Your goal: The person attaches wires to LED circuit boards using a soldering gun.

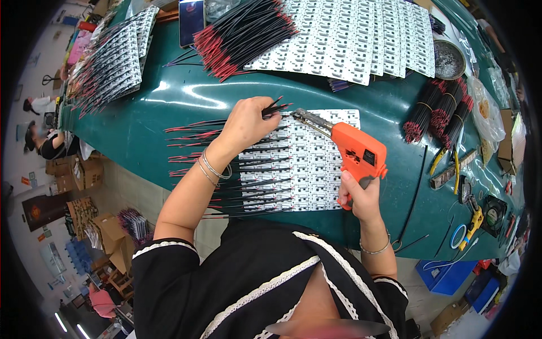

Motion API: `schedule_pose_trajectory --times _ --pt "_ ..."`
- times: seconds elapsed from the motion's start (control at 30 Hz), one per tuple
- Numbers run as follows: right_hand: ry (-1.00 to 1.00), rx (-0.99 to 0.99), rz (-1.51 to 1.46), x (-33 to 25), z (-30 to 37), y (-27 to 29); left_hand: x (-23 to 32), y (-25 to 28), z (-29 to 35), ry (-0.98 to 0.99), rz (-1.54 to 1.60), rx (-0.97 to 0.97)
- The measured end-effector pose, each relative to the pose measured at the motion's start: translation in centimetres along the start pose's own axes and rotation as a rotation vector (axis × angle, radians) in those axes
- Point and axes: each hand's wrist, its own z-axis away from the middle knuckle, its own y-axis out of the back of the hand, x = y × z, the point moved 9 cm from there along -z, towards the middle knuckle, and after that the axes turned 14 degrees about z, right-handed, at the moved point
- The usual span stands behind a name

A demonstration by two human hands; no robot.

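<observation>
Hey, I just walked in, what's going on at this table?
The person's left hand has a few black wires in its grip, near the upper edge of a white circuit sheet. The right hand holds an orange gun-shaped tool, its metal tip close to those wires; whether they touch isn't clear. Below, rows of red-tipped wires lie across the sheet's left part. Tied wire bundles lie off to the right on the green table.
</observation>
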Motion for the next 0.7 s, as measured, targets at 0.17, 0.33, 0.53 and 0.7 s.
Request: schedule_pose_trajectory --times 0.17,0.33,0.53,0.7 --pt "0.009 -0.006 0.018 0.0 -0.1 -0.1 0.5 0.0 0.0 -0.045 -0.055 0.014" --pt "-0.001 -0.016 0.035 -0.1 -0.1 -0.1 0.6 0.0 -0.1 -0.062 -0.070 0.015" --pt "0.012 0.038 -0.095 -0.4 0.1 0.5 0.5 -0.2 -0.3 -0.029 -0.072 -0.037" --pt "0.006 0.021 -0.081 -0.1 0.2 0.6 -1.1 -0.5 -0.9 0.085 -0.053 -0.144"
